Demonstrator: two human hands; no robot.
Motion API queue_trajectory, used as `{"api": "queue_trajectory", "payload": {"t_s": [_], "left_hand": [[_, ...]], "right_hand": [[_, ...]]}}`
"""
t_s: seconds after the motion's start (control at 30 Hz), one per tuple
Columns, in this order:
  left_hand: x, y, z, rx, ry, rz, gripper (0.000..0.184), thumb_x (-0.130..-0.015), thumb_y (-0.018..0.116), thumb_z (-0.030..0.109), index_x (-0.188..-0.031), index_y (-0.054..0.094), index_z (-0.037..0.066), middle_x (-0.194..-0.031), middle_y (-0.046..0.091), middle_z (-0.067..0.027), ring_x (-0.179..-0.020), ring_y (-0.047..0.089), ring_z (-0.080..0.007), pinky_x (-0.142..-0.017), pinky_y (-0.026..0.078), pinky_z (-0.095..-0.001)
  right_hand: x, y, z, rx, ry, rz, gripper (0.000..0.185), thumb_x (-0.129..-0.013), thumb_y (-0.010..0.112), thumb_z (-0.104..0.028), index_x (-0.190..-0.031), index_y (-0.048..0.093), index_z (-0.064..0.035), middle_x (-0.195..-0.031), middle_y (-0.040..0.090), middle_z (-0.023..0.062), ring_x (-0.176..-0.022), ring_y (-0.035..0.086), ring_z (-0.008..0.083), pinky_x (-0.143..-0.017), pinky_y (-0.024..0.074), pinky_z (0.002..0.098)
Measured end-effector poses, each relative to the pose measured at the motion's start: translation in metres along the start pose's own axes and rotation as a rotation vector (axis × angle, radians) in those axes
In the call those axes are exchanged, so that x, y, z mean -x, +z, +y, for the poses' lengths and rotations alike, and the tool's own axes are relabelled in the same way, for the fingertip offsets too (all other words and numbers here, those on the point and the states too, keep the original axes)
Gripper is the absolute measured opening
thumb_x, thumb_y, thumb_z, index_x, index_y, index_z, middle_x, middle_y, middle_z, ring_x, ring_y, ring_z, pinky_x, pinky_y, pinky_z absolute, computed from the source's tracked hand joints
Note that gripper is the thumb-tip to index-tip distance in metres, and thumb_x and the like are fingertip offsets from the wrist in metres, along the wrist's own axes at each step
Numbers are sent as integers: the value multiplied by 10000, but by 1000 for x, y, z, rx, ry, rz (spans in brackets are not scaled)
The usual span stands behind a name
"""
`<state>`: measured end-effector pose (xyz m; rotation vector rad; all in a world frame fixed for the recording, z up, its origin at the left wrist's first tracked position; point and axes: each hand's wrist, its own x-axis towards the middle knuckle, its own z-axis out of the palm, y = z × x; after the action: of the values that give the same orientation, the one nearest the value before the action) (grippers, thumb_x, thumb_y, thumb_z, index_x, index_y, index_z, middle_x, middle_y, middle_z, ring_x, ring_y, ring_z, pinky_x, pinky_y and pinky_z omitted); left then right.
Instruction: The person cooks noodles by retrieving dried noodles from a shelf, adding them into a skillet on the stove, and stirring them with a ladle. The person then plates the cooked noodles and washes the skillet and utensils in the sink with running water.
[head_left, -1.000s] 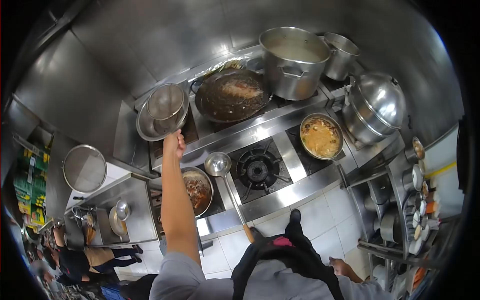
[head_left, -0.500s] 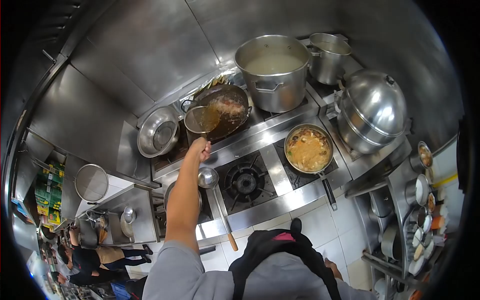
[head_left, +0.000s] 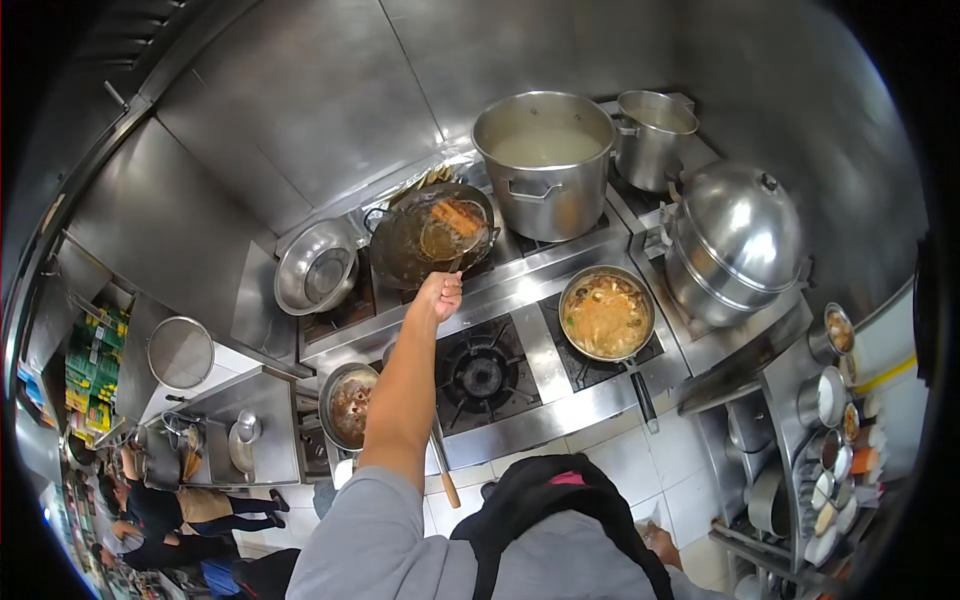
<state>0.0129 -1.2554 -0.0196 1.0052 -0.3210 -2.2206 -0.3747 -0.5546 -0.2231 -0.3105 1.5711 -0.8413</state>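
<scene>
Your left hand (head_left: 440,294) reaches out over the stove, its fingers curled firmly around the handle of a mesh strainer (head_left: 446,240). The strainer is just beyond the hand, dipped inside a dark wok (head_left: 398,243). Golden-brown food (head_left: 457,217) sits at the mesh's far side; whether it rests on the mesh or lies against it, you cannot tell from here. By its colour, the frying seems well along, yet the food is not out of the wok. To the left of that hand, beside the wok, stands a wide metal bowl (head_left: 287,272). Beyond the hand and slightly right is a tall stockpot (head_left: 548,208) of pale liquid. Nearer you and to its right, a long-handled pan (head_left: 643,398) holds brothy food on the stove; nearer and to its left, a smaller pan (head_left: 326,425) holds reddish-brown food. A bare burner (head_left: 478,373) lies just below and right of the hand. Your right hand (head_left: 662,545) hangs low by your side, partly hidden; its grip cannot be made out.
</scene>
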Motion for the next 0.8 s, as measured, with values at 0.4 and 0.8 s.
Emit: {"api": "queue_trajectory", "payload": {"t_s": [0.4, 0.8], "left_hand": [[65, -21, -14, -140, 212, 29, 232, -1007, 510, 130, -790, 430, 139, -522, 367, 73, -345, 301, -43, -310, 206, -215], [112, -43, 38, -72, 317, -96, 117, -1006, 518, 130, -891, 500, 116, -540, 375, 73, -355, 302, -37, -321, 214, -206]], "right_hand": [[-59, -30, 162, 13, 255, 94, 426, -1038, 498, -426, -950, 661, -43, -764, 611, 52, -702, 587, 175, -669, 503, 350], [8, 11, 11, 458, -19, 4, 433, -1043, 485, -421, -961, 663, -36, -770, 620, 66, -712, 593, 197, -675, 504, 358]]}}
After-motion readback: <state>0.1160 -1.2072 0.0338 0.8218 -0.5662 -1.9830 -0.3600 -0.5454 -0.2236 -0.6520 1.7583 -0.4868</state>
